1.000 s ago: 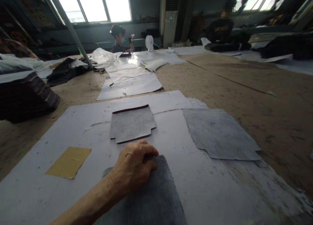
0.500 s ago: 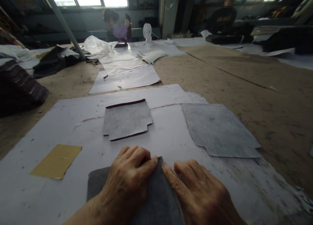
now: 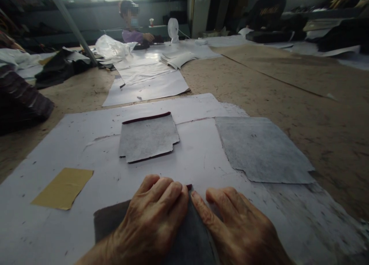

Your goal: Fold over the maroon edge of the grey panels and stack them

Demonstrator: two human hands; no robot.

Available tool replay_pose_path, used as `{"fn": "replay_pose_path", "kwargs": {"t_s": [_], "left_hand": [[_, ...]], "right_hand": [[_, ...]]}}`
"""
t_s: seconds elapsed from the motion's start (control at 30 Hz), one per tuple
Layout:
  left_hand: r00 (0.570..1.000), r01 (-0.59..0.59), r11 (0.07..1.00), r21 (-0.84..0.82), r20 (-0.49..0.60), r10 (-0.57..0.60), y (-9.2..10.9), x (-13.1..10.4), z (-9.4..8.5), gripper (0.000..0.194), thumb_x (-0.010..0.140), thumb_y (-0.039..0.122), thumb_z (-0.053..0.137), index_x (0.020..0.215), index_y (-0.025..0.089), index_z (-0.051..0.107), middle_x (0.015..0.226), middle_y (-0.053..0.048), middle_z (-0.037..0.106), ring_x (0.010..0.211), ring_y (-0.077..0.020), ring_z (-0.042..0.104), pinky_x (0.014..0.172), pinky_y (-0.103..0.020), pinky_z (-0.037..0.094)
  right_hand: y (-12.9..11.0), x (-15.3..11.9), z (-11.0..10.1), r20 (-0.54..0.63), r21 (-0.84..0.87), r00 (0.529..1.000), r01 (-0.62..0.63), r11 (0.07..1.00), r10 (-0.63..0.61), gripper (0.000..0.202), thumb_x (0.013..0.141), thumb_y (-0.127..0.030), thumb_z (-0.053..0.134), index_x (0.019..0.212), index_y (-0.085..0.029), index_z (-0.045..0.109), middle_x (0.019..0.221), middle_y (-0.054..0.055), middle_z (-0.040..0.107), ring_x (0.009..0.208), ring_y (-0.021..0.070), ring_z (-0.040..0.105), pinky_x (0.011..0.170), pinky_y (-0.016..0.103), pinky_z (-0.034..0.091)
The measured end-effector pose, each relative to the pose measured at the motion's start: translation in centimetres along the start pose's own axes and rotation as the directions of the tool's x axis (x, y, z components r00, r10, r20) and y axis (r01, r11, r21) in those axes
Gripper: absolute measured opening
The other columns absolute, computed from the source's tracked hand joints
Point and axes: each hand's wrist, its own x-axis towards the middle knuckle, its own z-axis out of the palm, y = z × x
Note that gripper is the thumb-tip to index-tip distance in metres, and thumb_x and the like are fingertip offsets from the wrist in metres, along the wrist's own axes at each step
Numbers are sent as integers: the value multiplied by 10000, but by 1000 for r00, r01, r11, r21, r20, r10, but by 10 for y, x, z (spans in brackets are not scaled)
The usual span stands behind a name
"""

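A grey-backed fabric piece lies at the bottom middle of the head view, its near part cut off by the frame. A small dark red strip shows at its far corner. My left hand rests over it, fingers curled and pinching near that corner. Along the right edge, my right hand presses with the index finger, the other fingers bent under. Both fingertips nearly meet at the edge; the thumbs are hidden. Beyond the hands lie a smaller grey piece with a dark red far edge and a larger grey piece.
White paper sheeting covers the near brown table. A tan card sits at left, a dark stack beyond it. Farther off are loose papers, clear plastic, a small white fan and two people.
My left hand's fingers have shifted slightly and the thumb is tucked out of sight, baring the dark red corner. The right hand stays put. The view tilts slightly; a person at the back sits more upright.
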Motion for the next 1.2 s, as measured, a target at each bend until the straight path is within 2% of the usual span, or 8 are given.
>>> {"fn": "replay_pose_path", "kwargs": {"t_s": [0.13,0.3,0.43,0.57,0.73,0.9,1.1,1.2], "left_hand": [[999,-11,1000,16,-53,12,1,3,0,220,852,69,403,905,41,615,765,-77,587,730,-165,512,685,-333,358],[999,-28,999,47,-31,29,3,2,0,240,835,49,393,911,28,619,787,-89,596,755,-183,520,714,-358,367],[999,-10,1000,3,-43,10,3,1,2,215,834,58,413,871,48,625,785,-83,598,742,-177,514,696,-349,362],[1000,-4,1000,-18,-25,4,-1,2,0,209,838,60,427,906,46,625,801,-82,604,742,-173,513,716,-359,361],[998,-28,994,-104,57,34,-12,-10,-16,258,862,63,411,1056,24,576,875,-96,594,815,-179,506,783,-379,372],[999,-30,993,-117,11,32,-23,-33,-29,270,834,10,436,1075,3,558,882,-125,562,843,-195,489,705,-345,403],[1000,-25,993,-119,-9,24,-24,-35,-24,248,816,-3,432,1024,3,567,866,-132,565,833,-196,501,683,-337,443],[999,-39,995,-94,-28,36,-25,-31,-21,236,807,0,440,998,4,578,840,-130,576,793,-193,512,644,-336,435]], "right_hand": [[0,-1,0,-26,51,1000,2,999,0,328,786,-29,400,1032,-26,616,887,139,582,777,222,518,631,353,464],[3,4,0,-18,99,998,-61,993,63,346,818,-29,379,1103,-22,575,839,116,564,754,191,509,622,317,463],[2,11,2,26,34,999,-41,999,40,373,859,-54,319,1138,-48,567,763,93,530,690,189,483,544,302,441],[0,11,2,55,-36,998,5,999,-3,367,866,-52,309,1124,-17,568,816,107,551,712,205,479,552,319,423],[2,8,3,84,-114,996,43,993,-33,381,881,-60,285,1120,-36,582,836,112,553,725,215,477,564,326,398],[-2,11,1,99,-141,994,64,988,-50,401,876,-39,268,1122,-35,585,872,114,565,754,220,484,587,335,404],[-4,11,-1,115,-215,990,104,971,-80,408,861,-18,267,1095,-27,601,868,121,584,745,217,499,591,329,387],[-6,12,0,107,-238,989,123,963,-100,405,878,-26,257,1062,-25,618,983,133,598,880,247,519,719,377,398]]}}
